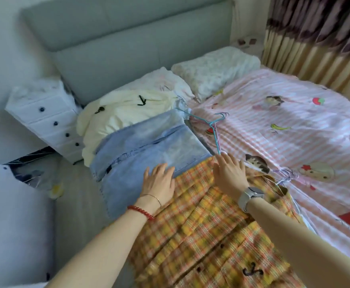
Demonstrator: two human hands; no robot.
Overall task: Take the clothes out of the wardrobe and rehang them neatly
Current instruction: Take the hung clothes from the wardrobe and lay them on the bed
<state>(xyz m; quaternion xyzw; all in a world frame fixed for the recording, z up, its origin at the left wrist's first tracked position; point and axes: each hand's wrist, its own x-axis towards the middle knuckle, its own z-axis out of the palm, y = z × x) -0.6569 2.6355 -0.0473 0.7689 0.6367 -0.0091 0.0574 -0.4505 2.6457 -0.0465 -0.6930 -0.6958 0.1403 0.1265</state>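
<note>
A bed [294,125] under a pink striped cartoon sheet fills the view, its grey-green padded headboard [128,38] at the far end and curtains [315,38] along its right side. At the head edge lie a white textured pillow [217,69] and, beside it, a cream garment [128,109]. Along the left edge of the bed a light blue denim garment [145,152] overlaps the cream one, and a yellow plaid garment [207,235] covers the near left corner. A white drawer chest [45,117] stands off the bed's left side. A blue wire hanger [211,125] lies on the sheet just beside the denim; pale hangers [284,179] lie at the plaid's right edge. The left hand [159,181] rests flat, fingers spread, where denim meets plaid. The right hand [230,171] lies flat on the plaid, fingertips at the blue hanger's near end.
</note>
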